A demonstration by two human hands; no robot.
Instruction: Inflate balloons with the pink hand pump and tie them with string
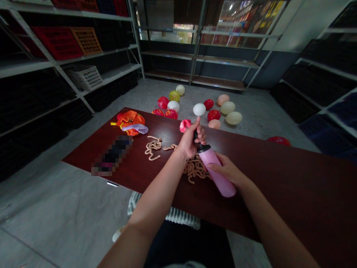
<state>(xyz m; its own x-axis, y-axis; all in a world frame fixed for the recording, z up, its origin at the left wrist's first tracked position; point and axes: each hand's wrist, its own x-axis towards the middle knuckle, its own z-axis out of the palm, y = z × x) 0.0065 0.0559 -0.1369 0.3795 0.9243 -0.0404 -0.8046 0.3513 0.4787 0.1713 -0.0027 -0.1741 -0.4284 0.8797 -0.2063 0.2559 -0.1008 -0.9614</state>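
My right hand (227, 171) is wrapped round the body of a pink balloon pump (219, 173), held tilted above the dark red table (279, 178). At the pump's black nozzle, my left hand (192, 139) pinches the neck of a small red balloon (185, 125), which is barely inflated. Under the pump lies a heap of limp beige balloons (195, 167). More beige balloons (153, 147) lie loose to the left.
An orange bag with a purple balloon (131, 121) and a blurred dark object (113, 156) rest on the table's left part. Several inflated red, white, yellow and cream balloons (227, 108) sit on the floor beyond. Metal shelves with crates (69, 41) line the walls.
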